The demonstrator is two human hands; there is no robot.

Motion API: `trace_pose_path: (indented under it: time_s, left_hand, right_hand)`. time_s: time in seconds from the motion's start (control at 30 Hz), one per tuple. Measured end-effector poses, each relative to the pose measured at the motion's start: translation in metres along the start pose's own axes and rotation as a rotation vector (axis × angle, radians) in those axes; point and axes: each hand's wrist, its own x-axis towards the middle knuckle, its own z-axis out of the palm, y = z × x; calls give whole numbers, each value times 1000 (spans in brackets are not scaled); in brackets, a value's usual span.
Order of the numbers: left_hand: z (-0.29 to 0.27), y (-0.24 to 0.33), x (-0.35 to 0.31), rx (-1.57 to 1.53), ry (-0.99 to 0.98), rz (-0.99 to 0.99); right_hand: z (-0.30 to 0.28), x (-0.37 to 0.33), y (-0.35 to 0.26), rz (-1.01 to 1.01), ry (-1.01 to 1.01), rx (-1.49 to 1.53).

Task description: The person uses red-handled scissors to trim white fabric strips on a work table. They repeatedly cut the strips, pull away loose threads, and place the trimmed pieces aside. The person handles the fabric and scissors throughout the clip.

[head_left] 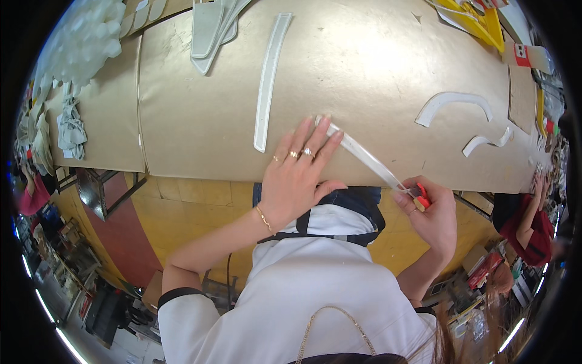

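What could be going wrong along the narrow pale strip point(368, 159)

I am watching from afar, and the strip is lying aslant across the near part of the gold-brown table cover point(200, 121). Its far end is meeting the fingertips of the left hand point(297, 173), which is lying flat with its fingers fanned a little and its thumb standing apart. The right hand point(435, 212) is curling around a small red-handled tool point(422, 196), thumb and fingers pinching close to the strip's near end. I am not managing to tell whether they are gripping the strip too, or what shape the tool's working end is having.

As I am judging it, if that end is carrying a blade or point, a slip could be nicking the strip or the right thumb. Only fingertips seem to be pinning the far end, so a sideways pull could be swinging it loose. The near end is reaching the table's edge, where it could be creasing downward. I am worrying less about the long bordered strip point(273, 82), the curved piece point(453, 102) and the wavy piece point(488, 142), since they are lying apart from the tool.

As for writing, a red-and-white label point(522, 54) is wrapping the bottle point(541, 59) at upper right; I am naming no brand. I am seeing no readable lettering on the strip.
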Motion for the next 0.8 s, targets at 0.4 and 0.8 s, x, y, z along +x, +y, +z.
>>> trace_pose_path:
  time_s: [0.4, 0.8]
  left_hand:
    - [-15, -23, 23, 20, -8, 64]
    - [-7, -21, 23, 96, 55, 65]
  right_hand:
    - [-8, 21, 37, 198, -209, 158]
    - [-48, -36, 145, 268, 395, 303]
